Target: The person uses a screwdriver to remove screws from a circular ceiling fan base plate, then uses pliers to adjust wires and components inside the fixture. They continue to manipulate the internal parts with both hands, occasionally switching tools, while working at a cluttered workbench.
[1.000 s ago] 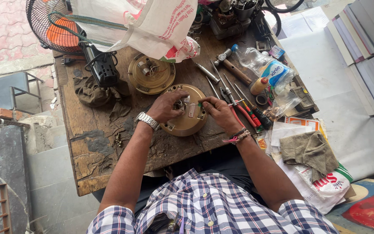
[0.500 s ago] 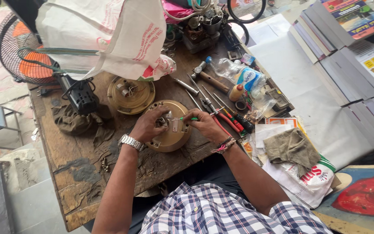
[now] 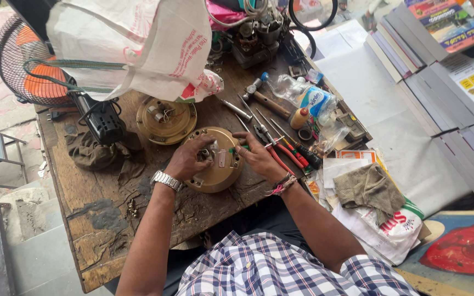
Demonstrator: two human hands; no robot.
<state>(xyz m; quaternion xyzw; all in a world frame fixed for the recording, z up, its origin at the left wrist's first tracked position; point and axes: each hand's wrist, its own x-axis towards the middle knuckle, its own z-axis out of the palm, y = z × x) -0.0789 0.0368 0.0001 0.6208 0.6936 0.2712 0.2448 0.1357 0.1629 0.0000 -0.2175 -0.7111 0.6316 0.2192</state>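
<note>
I have the round brass-coloured fan motor housing (image 3: 215, 160) lying flat near the middle of the wooden surface (image 3: 100, 219), and both my hands are on it. My left hand (image 3: 188, 159) rests over its nine o'clock edge with the fingers curled down onto the top face, steadying it rather than gripping anything loose. My right hand (image 3: 259, 156) comes in from three o'clock, its fingers pinched together around the green handle of a small screwdriver (image 3: 240, 148) whose tip points into the centre of the housing, where small fittings and a terminal plate show. I judge the work to be mid-way: the housing is already apart from its mate, since a second brass-coloured motor plate (image 3: 165, 119) with wires and a hub exposed sits at eleven o'clock, just beside but not touching the one I hold. What is left seems to be the fittings at the centre; I cannot tell whether the screw under the tip is going in or coming out. At two o'clock, close to my right hand, lie a row of screwdrivers and pliers (image 3: 286, 151) and a hammer (image 3: 272, 101), ready to reach. A dark rag (image 3: 91, 153) lies at ten o'clock, well apart.
</note>
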